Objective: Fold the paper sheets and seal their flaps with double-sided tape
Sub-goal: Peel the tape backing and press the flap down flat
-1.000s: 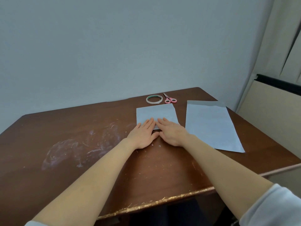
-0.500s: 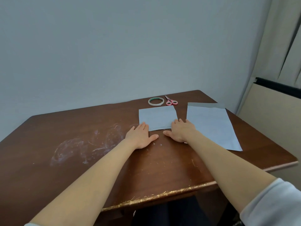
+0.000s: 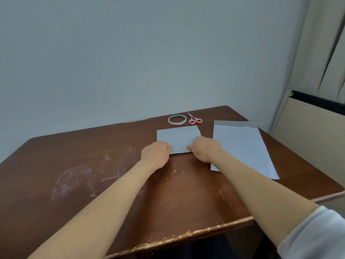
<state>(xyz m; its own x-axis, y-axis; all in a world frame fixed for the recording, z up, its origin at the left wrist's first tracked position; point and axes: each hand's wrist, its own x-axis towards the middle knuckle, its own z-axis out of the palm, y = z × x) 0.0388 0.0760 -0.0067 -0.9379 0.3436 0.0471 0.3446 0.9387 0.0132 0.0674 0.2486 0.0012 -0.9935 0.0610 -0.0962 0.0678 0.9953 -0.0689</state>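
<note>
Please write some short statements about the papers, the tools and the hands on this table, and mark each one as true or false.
1. The tape roll lies next to the scissors, near the far edge of the table. True.
2. The scissors have blue handles. False: the handles are pink.
3. The left hand and the right hand are both at the near edge of the folded sheet. True.
4. The larger sheet lies to the left of the folded sheet. False: it lies to its right.
5. The right hand holds the tape roll. False: the roll lies on the table, apart from both hands.
</note>
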